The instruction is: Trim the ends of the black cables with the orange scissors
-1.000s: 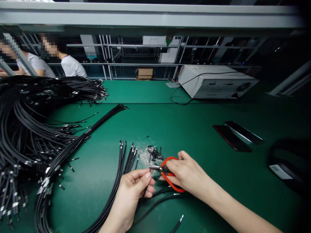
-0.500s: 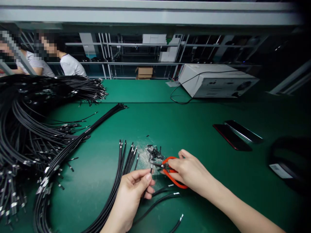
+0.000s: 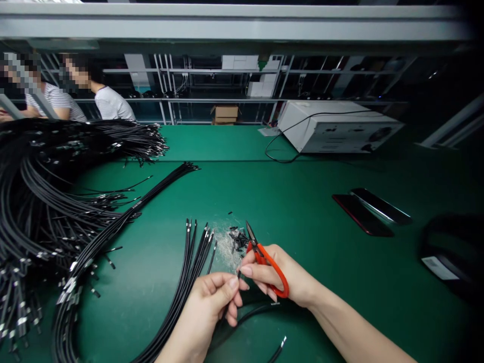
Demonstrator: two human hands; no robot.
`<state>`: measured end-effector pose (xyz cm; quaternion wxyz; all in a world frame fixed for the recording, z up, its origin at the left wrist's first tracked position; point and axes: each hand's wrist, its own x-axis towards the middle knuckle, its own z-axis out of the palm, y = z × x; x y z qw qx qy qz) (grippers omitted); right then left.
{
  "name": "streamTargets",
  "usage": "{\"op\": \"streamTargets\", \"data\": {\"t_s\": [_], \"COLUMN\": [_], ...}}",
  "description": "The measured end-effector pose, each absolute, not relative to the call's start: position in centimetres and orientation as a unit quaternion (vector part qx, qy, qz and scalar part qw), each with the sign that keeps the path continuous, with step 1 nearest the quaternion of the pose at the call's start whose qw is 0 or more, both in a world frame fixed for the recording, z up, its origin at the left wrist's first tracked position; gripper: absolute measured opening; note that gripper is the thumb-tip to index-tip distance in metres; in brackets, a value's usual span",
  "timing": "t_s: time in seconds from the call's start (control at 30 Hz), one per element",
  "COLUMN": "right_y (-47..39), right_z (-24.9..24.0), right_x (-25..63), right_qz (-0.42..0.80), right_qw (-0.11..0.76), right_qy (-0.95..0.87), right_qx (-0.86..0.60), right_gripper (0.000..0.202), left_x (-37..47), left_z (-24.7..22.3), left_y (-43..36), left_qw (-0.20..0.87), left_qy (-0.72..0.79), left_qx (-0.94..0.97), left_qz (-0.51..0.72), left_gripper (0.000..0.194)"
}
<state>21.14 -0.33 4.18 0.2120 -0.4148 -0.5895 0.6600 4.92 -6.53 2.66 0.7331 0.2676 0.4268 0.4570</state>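
Observation:
My left hand (image 3: 217, 302) is closed, pinching a thin black cable (image 3: 239, 275) near its end between thumb and fingertips. In my right hand (image 3: 278, 275) is a pair of scissors (image 3: 283, 282) with orange handles, its dark blades pointing up and away from the cable. My right thumb and forefinger meet at the tip of that cable, close to my left fingertips. Just beyond both hands lie short black cut pieces (image 3: 238, 239) and a patch of fine pale strands (image 3: 226, 247). Black cables (image 3: 191, 262) run up beside my left hand, with light bands near their ends.
A large heap of black cables (image 3: 34, 201) covers the left side of the green table (image 3: 295, 201). Two phones (image 3: 363, 214) lie at the right. A white box-shaped machine (image 3: 340, 126) with a cord stands behind. Two people in striped shirts (image 3: 113, 103) sit at the far left.
My right hand has turned the scissors so the blades point away from the cable instead of towards it. Its thumb and forefinger have come to the cable's tip, beside my left hand.

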Motion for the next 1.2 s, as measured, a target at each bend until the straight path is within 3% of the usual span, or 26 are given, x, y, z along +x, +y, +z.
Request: {"op": "streamTargets", "data": {"t_s": [0.43,0.63,0.8,1.0,1.2], "right_y": [0.6,0.7,-1.2,-4.3,-4.6], "right_z": [3.8,4.0,5.6,5.3,3.4], "right_x": [22.2,22.5,22.9,23.0,22.9], "right_qz": [0.696,0.671,0.468,0.077,-0.084], "right_qw": [0.167,0.155,0.235,0.114,0.099], "right_qy": [-0.610,-0.628,-0.717,-0.872,-0.879], "right_qx": [-0.339,-0.363,-0.461,-0.471,-0.459], "right_gripper": [0.031,0.034,0.034,0.033,0.049], "left_x": [4.7,5.5,5.5,5.6,6.2], "left_z": [2.7,2.6,2.5,1.9,2.1], "left_y": [-6.7,-7.0,-6.9,-7.1,-7.2], "left_qw": [0.801,0.708,0.595,0.492,0.400], "left_qy": [0.373,0.479,0.553,0.599,0.630], "left_qx": [0.258,0.305,0.335,0.406,0.459], "left_qz": [0.390,0.421,0.477,0.483,0.482], "left_gripper": [0.029,0.033,0.031,0.027,0.022]}}
